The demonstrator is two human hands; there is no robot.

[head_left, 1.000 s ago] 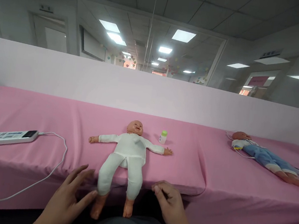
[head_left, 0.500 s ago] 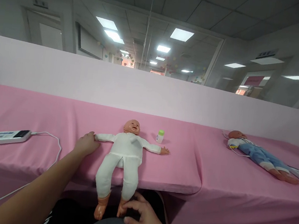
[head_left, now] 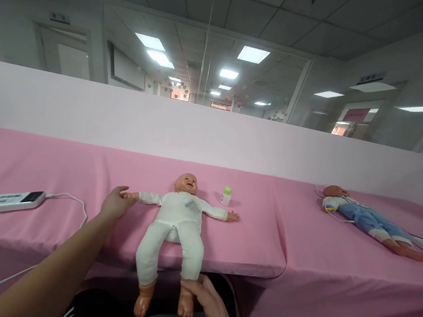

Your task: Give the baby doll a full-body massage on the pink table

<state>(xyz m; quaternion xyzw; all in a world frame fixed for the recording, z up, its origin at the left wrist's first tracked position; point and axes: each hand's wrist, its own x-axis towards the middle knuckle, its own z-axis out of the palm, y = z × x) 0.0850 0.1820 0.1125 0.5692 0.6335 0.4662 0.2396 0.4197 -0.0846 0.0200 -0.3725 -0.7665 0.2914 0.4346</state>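
Note:
A baby doll [head_left: 181, 211] in a white suit lies face up on the pink-covered table [head_left: 238, 252], its lower legs hanging past the front edge. My left hand [head_left: 114, 203] holds the doll's outstretched hand [head_left: 130, 196] at the left, its fingertips partly hidden. At the bottom, the fingers of my right hand [head_left: 216, 311] are closed around the doll's foot [head_left: 186, 303] on the right side. The other foot [head_left: 144, 299] hangs untouched. Beside the doll's head stands a small white bottle [head_left: 226, 197] with a green cap.
A white power strip [head_left: 3, 203] with a cable lies at the left. Another doll [head_left: 369, 220] in blue trousers lies at the far right, with thin tubing around it. A low white wall [head_left: 214, 135] with glass above runs behind the table.
The doll's leg in my right hand has shifted right, and that hand with it. My left hand has moved slightly left, and more of the doll's hand shows. The view has tilted up slightly.

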